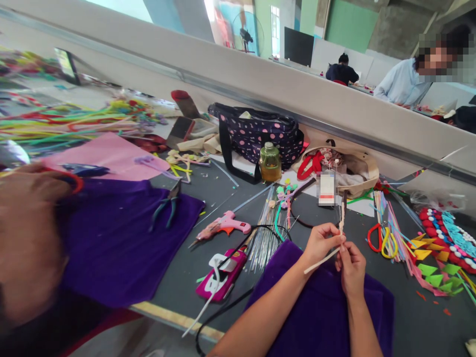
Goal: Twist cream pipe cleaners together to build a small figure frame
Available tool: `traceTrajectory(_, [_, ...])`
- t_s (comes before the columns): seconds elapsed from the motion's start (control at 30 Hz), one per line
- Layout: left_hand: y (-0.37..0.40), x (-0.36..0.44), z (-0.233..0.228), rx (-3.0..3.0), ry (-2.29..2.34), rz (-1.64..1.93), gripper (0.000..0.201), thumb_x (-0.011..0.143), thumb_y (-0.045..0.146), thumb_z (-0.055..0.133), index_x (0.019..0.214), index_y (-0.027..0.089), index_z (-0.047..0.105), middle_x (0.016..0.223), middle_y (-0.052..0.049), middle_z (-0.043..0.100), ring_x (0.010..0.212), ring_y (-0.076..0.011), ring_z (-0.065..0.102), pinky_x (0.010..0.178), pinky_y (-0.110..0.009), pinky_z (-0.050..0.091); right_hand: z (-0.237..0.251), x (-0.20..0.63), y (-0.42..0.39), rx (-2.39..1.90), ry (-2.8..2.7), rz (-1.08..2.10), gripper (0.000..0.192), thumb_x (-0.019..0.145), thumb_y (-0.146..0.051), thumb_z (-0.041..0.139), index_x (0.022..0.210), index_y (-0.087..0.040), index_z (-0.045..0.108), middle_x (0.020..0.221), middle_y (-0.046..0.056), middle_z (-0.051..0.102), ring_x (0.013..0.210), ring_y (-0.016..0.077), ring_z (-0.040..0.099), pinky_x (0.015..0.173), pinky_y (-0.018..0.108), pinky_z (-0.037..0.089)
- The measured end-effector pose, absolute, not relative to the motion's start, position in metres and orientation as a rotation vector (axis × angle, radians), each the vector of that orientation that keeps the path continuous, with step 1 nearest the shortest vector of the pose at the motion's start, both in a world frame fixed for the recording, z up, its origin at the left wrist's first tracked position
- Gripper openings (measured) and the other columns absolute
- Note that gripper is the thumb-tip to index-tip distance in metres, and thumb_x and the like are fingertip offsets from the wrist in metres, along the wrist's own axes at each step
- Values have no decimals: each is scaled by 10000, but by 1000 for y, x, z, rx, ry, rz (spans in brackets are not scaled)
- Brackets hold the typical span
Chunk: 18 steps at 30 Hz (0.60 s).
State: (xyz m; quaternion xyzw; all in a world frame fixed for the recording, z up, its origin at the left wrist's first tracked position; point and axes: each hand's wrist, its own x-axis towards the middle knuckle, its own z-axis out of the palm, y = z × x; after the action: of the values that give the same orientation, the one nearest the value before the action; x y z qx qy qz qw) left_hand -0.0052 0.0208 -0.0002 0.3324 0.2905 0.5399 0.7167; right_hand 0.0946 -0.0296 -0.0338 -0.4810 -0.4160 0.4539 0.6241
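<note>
While pinched by left hand and right hand, white pipe cleaner upright between them.

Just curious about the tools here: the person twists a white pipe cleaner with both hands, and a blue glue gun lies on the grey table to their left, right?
Not quite: the glue gun is pink, not blue, as the head view shows. Both hands, left and right, do hold the white pipe cleaner, and the gun lies on the grey table to their left.
</note>
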Motion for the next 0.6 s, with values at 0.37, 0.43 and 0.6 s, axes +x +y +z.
traceTrajectory(0.37, [21,-10,2,792,527,1012,343,605,340,800,840,115,693,688,-29,645,545,-91,552,561,-214,426,-22,93,-28,-967,-666,1432,208,743,-368,669,771,-190,566,505,-101,379,350,25,237,293,124,217])
traceTrajectory(0.43, [21,-11,2,769,519,1023,311,576,317,818,767,113,683,707,-33,648,545,-86,548,545,-206,421,-21,93,-28,-955,-643,1476,207,743,-365,669,784,-191,565,510,-101,385,347,21,231,287,118,217])
traceTrajectory(0.6, [22,-9,2,721,568,1105,300,510,263,849,612,106,615,700,-30,649,549,-77,544,539,-193,417,-22,93,-29,-939,-671,1436,246,748,-358,681,671,-187,522,489,-95,404,349,21,276,297,111,253])
